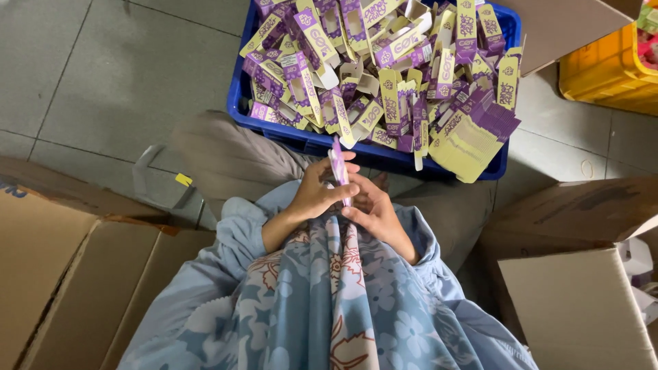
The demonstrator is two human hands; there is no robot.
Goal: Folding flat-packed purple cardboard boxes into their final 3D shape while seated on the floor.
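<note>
My left hand [317,192] and my right hand [371,209] meet over my lap, both closed around a slim pink and purple packet [338,166] that stands upright between the fingers. Just beyond my knees sits a blue plastic crate [301,140] heaped with several small purple and yellow cardboard boxes [384,68], some folded open, some flat. A stack of flat yellow box blanks [470,140] leans over the crate's right corner.
Brown cardboard cartons stand at my left [75,274] and right [582,301]. A yellow crate [606,72] is at the top right, with another carton flap [562,24] beside it. Grey floor tiles [116,82] lie to the left.
</note>
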